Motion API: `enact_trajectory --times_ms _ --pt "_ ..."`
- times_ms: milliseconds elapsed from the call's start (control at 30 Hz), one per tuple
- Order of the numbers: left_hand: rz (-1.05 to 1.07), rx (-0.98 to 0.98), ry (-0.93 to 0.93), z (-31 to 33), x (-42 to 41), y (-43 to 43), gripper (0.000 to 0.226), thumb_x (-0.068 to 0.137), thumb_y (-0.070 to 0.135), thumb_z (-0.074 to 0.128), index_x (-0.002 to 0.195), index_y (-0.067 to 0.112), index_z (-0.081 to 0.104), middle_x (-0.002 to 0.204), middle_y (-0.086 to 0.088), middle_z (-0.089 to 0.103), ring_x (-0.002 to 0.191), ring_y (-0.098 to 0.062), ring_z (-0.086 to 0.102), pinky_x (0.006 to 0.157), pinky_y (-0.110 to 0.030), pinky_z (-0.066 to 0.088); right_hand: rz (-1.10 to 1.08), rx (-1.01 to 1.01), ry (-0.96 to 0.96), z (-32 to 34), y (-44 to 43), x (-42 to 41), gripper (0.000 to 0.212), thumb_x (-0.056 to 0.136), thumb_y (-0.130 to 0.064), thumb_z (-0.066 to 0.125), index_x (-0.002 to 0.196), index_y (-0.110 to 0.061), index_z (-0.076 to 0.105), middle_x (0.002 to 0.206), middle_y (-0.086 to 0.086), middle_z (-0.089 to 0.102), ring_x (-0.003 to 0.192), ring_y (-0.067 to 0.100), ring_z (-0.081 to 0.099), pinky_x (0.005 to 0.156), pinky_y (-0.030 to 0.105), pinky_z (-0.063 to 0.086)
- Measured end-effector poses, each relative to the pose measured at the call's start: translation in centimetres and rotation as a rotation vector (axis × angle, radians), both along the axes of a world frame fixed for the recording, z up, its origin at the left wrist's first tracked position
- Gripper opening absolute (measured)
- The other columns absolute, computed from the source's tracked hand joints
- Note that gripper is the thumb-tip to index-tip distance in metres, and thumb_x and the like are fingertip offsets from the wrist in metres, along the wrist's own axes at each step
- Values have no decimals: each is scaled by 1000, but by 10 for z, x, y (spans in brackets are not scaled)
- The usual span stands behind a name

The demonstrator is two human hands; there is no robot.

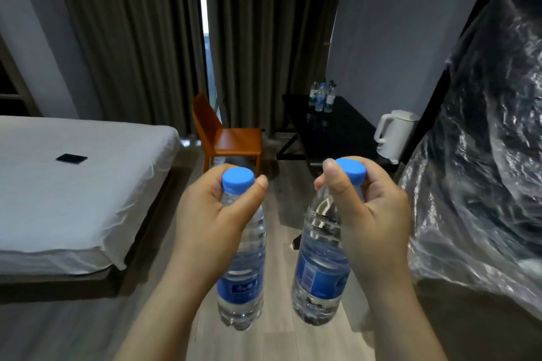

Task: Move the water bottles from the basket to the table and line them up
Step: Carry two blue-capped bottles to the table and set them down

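My left hand (211, 214) grips the neck of a clear water bottle (242, 287) with a blue cap and blue label, held upright above the floor. My right hand (369, 214) grips the neck of a second, matching bottle (321, 275), which tilts slightly. Both hang side by side at chest height. Far ahead stands a black table (340, 132) with several water bottles (322, 97) clustered at its back end near the wall. No basket is in view.
A white kettle (393, 135) sits on the table's near right end. An orange chair (228, 138) stands left of the table. A white bed (73, 184) with a dark phone (72, 158) fills the left. Crinkled plastic sheeting (481, 170) covers something bulky on the right.
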State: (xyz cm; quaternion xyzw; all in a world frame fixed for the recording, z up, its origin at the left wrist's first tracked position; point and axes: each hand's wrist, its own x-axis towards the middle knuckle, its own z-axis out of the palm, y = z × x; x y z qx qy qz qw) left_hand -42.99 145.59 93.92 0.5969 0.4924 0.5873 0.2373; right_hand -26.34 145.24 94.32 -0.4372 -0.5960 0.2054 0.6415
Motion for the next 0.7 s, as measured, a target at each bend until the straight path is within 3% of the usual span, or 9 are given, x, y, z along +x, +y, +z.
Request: enact_trajectory --times_ms 133,700 --pt "31 36 -11 5 16 64 18 84 32 64 75 16 64 75 -2 66 71 -13 62 58 -8 47 21 33 5 8 68 15 24 89 -42 59 82 -20 63 75 -1 65 67 8 61 62 10 45" --pt "-24 42 -26 -1 -3 339 31 84 35 65 73 6 61 70 -10 61 69 -22 58 54 -24 46 -68 0 -19 3 333 -2 27 86 -45 59 80 -19 65 76 -2 66 69 8 61 62 8 45"
